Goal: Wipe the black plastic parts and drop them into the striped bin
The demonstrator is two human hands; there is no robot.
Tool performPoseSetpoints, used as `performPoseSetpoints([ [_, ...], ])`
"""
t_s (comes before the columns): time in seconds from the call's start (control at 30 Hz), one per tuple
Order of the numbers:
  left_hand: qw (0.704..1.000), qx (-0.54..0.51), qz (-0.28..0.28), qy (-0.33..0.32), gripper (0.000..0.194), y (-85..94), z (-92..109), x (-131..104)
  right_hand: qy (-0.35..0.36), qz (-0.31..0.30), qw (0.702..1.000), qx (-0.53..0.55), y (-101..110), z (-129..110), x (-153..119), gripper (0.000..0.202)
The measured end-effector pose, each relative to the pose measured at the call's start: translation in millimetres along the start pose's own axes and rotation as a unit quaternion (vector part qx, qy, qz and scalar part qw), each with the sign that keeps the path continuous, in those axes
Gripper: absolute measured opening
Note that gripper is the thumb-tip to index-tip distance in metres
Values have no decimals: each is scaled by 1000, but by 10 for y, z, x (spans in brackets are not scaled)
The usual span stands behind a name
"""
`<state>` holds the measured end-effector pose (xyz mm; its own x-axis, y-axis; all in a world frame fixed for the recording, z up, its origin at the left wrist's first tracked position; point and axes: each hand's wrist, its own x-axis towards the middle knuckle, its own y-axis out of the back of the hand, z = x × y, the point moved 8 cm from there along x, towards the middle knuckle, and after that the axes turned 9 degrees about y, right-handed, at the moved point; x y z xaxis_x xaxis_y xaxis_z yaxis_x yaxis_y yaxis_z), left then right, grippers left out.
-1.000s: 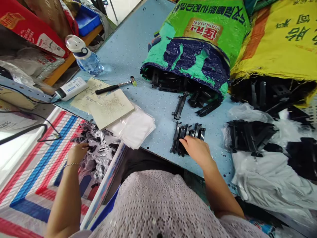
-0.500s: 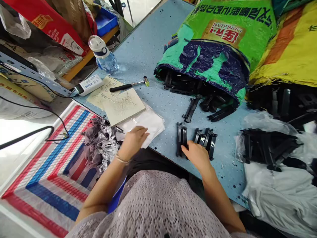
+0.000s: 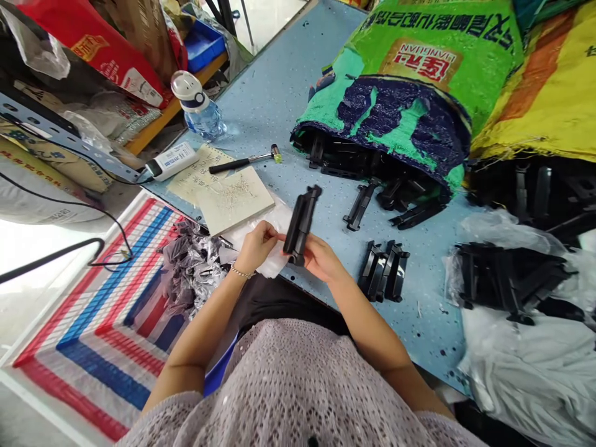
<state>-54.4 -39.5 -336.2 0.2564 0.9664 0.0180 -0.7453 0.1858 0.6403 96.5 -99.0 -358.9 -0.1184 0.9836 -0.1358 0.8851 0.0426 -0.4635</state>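
My right hand [image 3: 321,257] grips a pair of long black plastic parts [image 3: 300,226], held tilted above the table's front edge. Close beside it, my left hand [image 3: 254,248] has its thumb and fingers pinched on a thin clear plastic bag [image 3: 272,263], whose lower part hangs between the hands. More white plastic film [image 3: 278,214] lies flat behind the left hand, partly under a pale paper pad [image 3: 235,202]. To the right of my right hand, several black parts [image 3: 382,270] lie side by side on the blue table [image 3: 270,93].
A green sack [image 3: 428,93] spills black parts at the back. Behind the pad are a small hammer [image 3: 244,162], a white box-shaped device [image 3: 172,161] and a water bottle [image 3: 198,108]. Bagged pieces [image 3: 193,273] fill a striped bag [image 3: 107,329] at left. Black parts [image 3: 507,276] lie on white bags at right.
My right hand has lifted the black parts off the table and brought them left, next to my left hand. My left hand now pinches a bag picked from the plastic film.
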Motion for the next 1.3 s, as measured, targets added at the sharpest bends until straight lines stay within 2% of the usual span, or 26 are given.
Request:
performPoseSetpoints([
  [0.07,997,50,30,-58,23,126,87,-39,-4,50,999,4,46,120,98,29],
  [0.17,984,131,54,-112,34,279,166,-80,37,97,994,13,174,155,9,31],
  [0.23,986,120,43,-111,36,290,171,-75,57,81,995,33,164,127,-102,33],
  [0.33,994,51,21,-93,38,214,181,-71,45,23,997,57,32,94,-181,35],
  [0.4,995,34,31,-90,40,199,192,-82,37,2,998,56,-16,70,-179,34],
  [0.47,991,54,62,-103,42,260,201,-94,31,-11,998,49,3,55,-192,33],
  [0.57,983,91,85,-134,45,374,198,-95,-45,-66,996,50,35,204,-303,37],
  [0.63,981,98,71,-151,47,383,202,-107,-118,-100,986,65,24,394,-392,37],
  [0.7,980,91,52,-170,49,330,249,-181,-156,-106,978,85,-16,558,-403,35],
  [0.8,974,59,-4,-217,56,149,403,-444,-125,-61,984,109,-63,635,-252,30],
  [0.9,964,-3,-58,-258,62,16,526,-762,-71,-7,990,122,-28,542,-125,22],
  [0.97,964,-32,-36,-260,62,47,540,-891,-55,6,992,112,18,469,-122,23],
  [1.07,963,-36,-2,-267,65,96,591,-1006,-35,23,999,22,103,403,-218,23],
  [1.13,952,-1,-36,-303,66,21,721,-1096,-17,33,997,-71,119,377,-323,18],
  [1.2,937,87,-61,-333,60,-74,851,-1174,5,33,991,-130,72,342,-435,18],
  [1.3,915,215,-33,-339,42,-59,978,-1221,22,-7,995,-99,-116,291,-570,17],
])
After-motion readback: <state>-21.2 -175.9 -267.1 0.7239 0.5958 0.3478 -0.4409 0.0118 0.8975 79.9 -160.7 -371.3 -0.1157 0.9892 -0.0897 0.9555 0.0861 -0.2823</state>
